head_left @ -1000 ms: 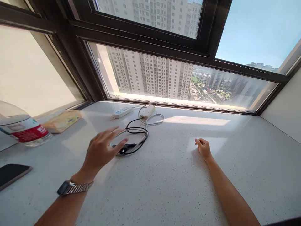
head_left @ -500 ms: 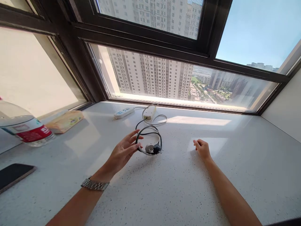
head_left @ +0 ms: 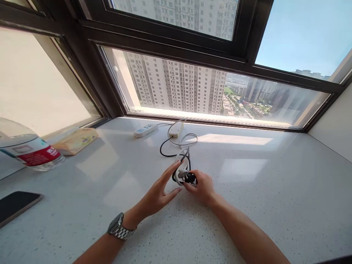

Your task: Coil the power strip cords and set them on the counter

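A small coil of black and white power cables [head_left: 174,176] stands between my hands, squeezed narrow, with a grey-white plug [head_left: 182,173] and a black plug [head_left: 190,178] at its lower part. My left hand [head_left: 161,190] is at the coil's left side, its thumb and stretched fingers apart, fingertips against the cable. From the right, my right hand [head_left: 202,186] pinches the black plug and the coil's edge between thumb and fingers. The cables run back to a white power strip [head_left: 145,131] and a second white power strip [head_left: 176,129].
On the left stand a large plastic bottle [head_left: 41,156] with a red label and a tissue pack [head_left: 78,141]. A dark phone [head_left: 18,205] lies nearer me. The speckled white countertop [head_left: 261,205] ends at a dark window frame [head_left: 233,124] behind the power strips.
My right hand has moved left from the bare counter onto the black plug. My left hand has shifted right, and the round coil has been pressed narrower.
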`<move>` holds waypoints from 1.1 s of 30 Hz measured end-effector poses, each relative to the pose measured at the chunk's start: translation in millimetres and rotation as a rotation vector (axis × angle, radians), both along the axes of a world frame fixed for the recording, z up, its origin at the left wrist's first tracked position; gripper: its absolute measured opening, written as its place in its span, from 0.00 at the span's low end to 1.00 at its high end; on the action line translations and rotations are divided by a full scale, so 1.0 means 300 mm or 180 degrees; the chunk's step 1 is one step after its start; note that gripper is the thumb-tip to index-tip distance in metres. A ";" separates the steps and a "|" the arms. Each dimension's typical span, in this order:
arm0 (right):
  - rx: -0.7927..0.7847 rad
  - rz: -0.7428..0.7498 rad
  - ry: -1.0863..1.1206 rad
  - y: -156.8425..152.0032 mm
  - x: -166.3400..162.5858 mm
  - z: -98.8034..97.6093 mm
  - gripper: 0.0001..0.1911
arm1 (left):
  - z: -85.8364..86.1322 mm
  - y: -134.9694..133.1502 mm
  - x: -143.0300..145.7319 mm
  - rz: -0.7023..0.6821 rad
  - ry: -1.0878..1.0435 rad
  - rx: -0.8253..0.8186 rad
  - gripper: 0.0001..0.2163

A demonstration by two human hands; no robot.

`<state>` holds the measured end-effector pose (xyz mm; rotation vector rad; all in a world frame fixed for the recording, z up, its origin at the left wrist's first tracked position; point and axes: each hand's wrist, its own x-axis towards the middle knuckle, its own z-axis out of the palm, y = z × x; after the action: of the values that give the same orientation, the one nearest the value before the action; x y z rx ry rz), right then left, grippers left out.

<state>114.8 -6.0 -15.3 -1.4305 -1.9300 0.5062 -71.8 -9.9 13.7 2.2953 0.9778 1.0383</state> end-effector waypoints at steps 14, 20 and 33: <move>0.0182 -0.0014 0.1266 0.022 0.040 -0.020 0.13 | -0.029 0.085 -0.075 0.0932 0.0978 0.0905 0.29; 0.0069 -0.0121 0.2380 0.047 0.058 -0.045 0.14 | -0.051 0.093 -0.064 0.0764 0.0549 0.0326 0.17; 0.0786 -0.0047 0.0672 0.038 0.054 -0.049 0.32 | 0.051 0.050 -0.017 0.0507 -0.3600 -0.2284 0.17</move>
<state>130.9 5.5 -30.1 -1.1841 -1.7451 0.3802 -76.8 5.0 29.0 0.8168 0.8045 1.4489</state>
